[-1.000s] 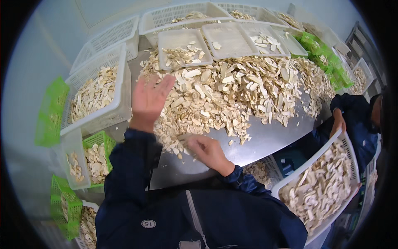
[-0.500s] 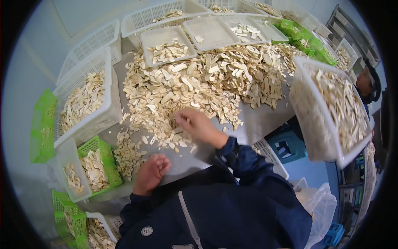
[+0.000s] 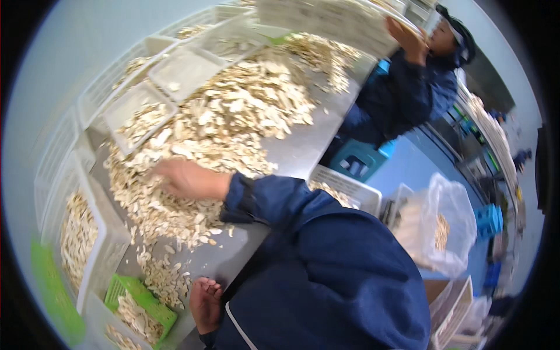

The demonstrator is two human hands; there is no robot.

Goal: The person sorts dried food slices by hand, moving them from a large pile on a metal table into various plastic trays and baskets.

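A broad heap of pale dried slices point(image 3: 227, 111), perhaps sliced mushroom, covers much of the metal table point(image 3: 291, 149). My right hand point(image 3: 189, 179) reaches across onto the heap's near left part. It is blurred and its fingertips are lost among the slices, so its grip does not show. My left hand point(image 3: 206, 300) stays low at the table's near edge with its fingers curled in. What it holds, if anything, is hidden. Close beside it lies a small pile of smaller pieces point(image 3: 163, 277), and left of that stands a green basket point(image 3: 169, 312) of slices.
White crates point(image 3: 87, 233) of slices line the left side. Shallow trays point(image 3: 186, 73) rest on the heap's far edge. At the far right a co-worker point(image 3: 402, 93) holds up a large white crate point(image 3: 326, 23). A clear plastic bag point(image 3: 452, 233) stands at right, near a blue stool point(image 3: 359, 160).
The view has swung to the right. The co-worker's crate has moved over the table's far side. My right hand is deeper in the heap; my left hand stays curled near the edge.
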